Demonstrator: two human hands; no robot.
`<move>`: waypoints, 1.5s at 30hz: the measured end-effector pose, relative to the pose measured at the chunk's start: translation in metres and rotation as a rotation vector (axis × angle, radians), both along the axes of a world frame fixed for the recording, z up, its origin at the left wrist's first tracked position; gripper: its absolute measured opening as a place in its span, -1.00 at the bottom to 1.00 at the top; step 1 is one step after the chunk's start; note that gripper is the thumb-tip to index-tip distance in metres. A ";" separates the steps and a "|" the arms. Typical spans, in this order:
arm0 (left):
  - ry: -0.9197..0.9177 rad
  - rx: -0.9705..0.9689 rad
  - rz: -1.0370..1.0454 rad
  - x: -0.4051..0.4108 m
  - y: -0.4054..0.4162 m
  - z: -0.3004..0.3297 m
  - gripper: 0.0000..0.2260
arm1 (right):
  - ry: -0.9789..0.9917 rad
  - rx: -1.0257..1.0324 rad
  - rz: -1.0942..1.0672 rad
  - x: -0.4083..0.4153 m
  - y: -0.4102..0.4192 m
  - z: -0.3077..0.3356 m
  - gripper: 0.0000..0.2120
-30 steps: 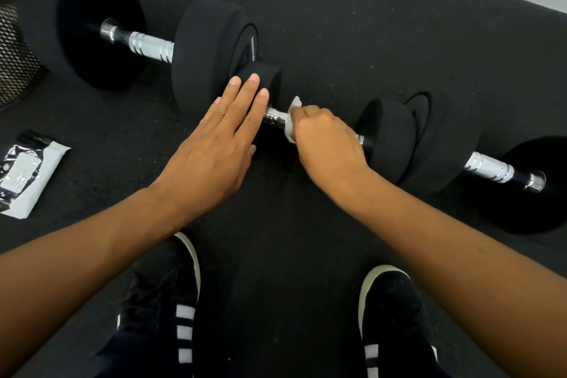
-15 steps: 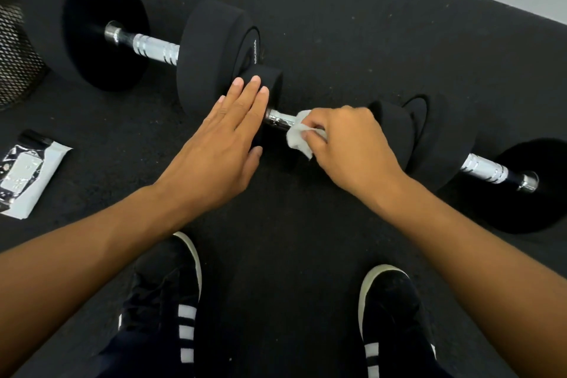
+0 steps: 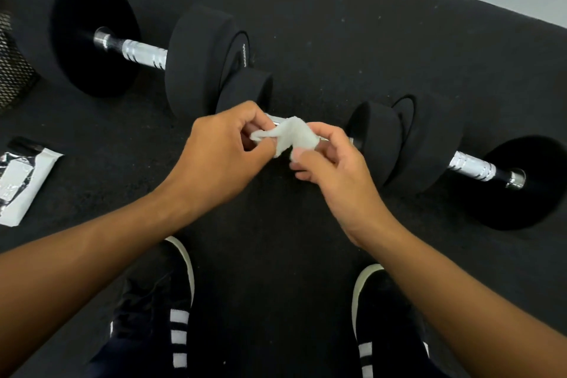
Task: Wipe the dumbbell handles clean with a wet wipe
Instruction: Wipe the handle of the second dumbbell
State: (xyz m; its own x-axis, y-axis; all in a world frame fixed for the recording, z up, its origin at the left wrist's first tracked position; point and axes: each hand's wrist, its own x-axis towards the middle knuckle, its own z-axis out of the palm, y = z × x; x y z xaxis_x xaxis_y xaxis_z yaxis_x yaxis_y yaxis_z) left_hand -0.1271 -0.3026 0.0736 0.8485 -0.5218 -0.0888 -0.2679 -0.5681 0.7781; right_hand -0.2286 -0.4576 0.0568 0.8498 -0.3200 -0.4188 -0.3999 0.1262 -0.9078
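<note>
Above the middle dumbbell's chrome handle point(image 3: 273, 120), I see my left hand point(image 3: 219, 152) and right hand point(image 3: 329, 169) both pinching 1 crumpled white wet wipe point(image 3: 294, 136) between them. Far left, the second black dumbbell point(image 3: 144, 54); right, the third point(image 3: 474, 167). Foil wipe packet point(image 3: 21, 178), near left.

The left hand point(image 3: 219, 147) is no longer flat on the weight; it now pinches the wipe point(image 3: 291, 135) together with the right hand point(image 3: 329, 163), lifted off the handle.
</note>
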 end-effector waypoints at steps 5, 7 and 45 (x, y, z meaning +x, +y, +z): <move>0.109 0.031 -0.109 -0.003 -0.009 0.003 -0.85 | -0.038 -0.160 -0.021 -0.006 -0.001 0.000 -0.85; 0.274 -0.006 -0.096 -0.006 -0.014 0.000 -0.75 | -0.030 -0.120 -0.029 -0.007 -0.001 0.001 -0.84; -0.461 0.578 -0.859 0.037 -0.081 -0.057 -0.44 | 0.021 -1.424 0.220 -0.018 -0.053 -0.027 -0.48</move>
